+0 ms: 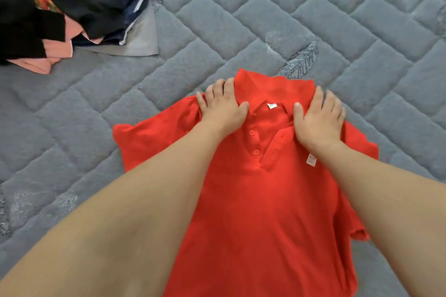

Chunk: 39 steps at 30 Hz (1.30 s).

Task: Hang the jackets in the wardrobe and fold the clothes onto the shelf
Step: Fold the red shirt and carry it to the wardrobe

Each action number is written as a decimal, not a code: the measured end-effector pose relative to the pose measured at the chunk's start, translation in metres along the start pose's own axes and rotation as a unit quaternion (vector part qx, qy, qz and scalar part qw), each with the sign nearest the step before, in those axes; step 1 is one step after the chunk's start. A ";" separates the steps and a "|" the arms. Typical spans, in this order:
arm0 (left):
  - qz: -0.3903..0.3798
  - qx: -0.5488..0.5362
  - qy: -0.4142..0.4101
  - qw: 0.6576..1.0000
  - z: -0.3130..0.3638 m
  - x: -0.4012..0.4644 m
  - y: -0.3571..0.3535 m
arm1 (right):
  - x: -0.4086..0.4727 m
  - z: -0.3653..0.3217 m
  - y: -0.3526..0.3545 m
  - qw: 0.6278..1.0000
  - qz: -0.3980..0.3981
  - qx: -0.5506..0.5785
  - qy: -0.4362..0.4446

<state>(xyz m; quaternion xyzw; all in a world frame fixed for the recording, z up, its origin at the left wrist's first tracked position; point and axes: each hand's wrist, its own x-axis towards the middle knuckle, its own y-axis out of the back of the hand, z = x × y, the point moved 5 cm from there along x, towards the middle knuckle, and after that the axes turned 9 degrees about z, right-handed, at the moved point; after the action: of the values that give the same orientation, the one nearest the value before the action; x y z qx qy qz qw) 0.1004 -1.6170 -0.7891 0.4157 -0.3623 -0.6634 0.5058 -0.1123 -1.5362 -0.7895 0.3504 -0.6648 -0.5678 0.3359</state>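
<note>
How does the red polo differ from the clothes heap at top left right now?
The red polo shirt lies spread flat as one garment; the clothes pile is crumpled, with several pieces overlapping. The left hand and right hand press on the polo; nothing touches the pile. Both rest on the grey quilted mattress.

Two bare forearms reach in from the near edge, with no sleeves on either as far as the view goes. The left hand (pixel 223 109) and right hand (pixel 318 118) carry no rings, watch or bracelet that I can make out; nails look short and plain.
</note>
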 end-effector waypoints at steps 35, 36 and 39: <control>0.023 -0.333 0.043 0.942 0.001 0.018 0.013 | -0.017 0.012 0.016 0.959 0.182 0.210 0.060; 0.027 -0.372 0.033 0.927 -0.001 0.009 0.022 | -0.025 0.015 0.023 0.959 0.185 0.204 0.068; 0.058 -0.131 -0.083 0.986 -0.029 -0.034 0.024 | -0.063 0.022 0.037 0.971 0.144 0.135 0.135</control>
<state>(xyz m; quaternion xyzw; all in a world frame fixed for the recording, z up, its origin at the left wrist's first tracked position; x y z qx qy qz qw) 0.1413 -1.5909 -0.7724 0.2675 -0.3362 -0.7068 0.5620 -0.1010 -1.4674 -0.7587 0.3665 -0.7271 -0.3666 0.4501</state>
